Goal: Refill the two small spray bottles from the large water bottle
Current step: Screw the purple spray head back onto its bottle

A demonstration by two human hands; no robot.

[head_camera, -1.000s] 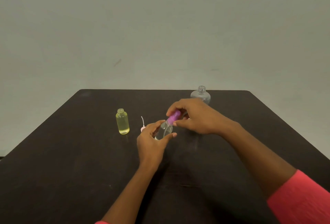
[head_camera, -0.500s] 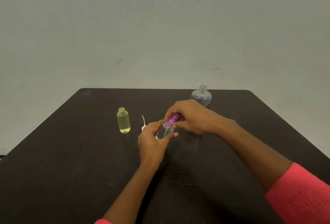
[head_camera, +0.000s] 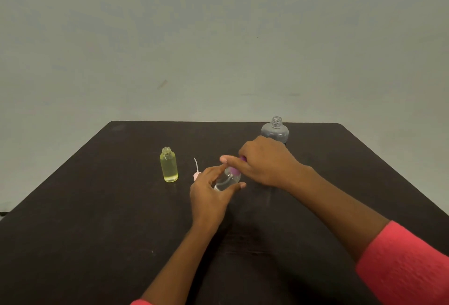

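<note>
My left hand [head_camera: 210,194] grips a small clear spray bottle [head_camera: 228,179] at mid-table, thumb and fingers round its body. My right hand [head_camera: 264,160] pinches the purple spray cap [head_camera: 235,171] on that bottle's neck; the cap is mostly hidden by my fingers. A small yellow bottle [head_camera: 169,165] stands uncapped to the left. Between the two bottles lies a pink spray cap with its white dip tube [head_camera: 195,169]. The large clear water bottle [head_camera: 275,131] stands uncapped at the far right, just behind my right hand.
Everything rests on a dark table [head_camera: 97,219] with a pale wall behind it. The table's far edge runs just beyond the large bottle.
My right hand has turned on the purple cap, covering more of it, with a finger now stretched out to the left. The clear bottle stays in my left hand's grip.
</note>
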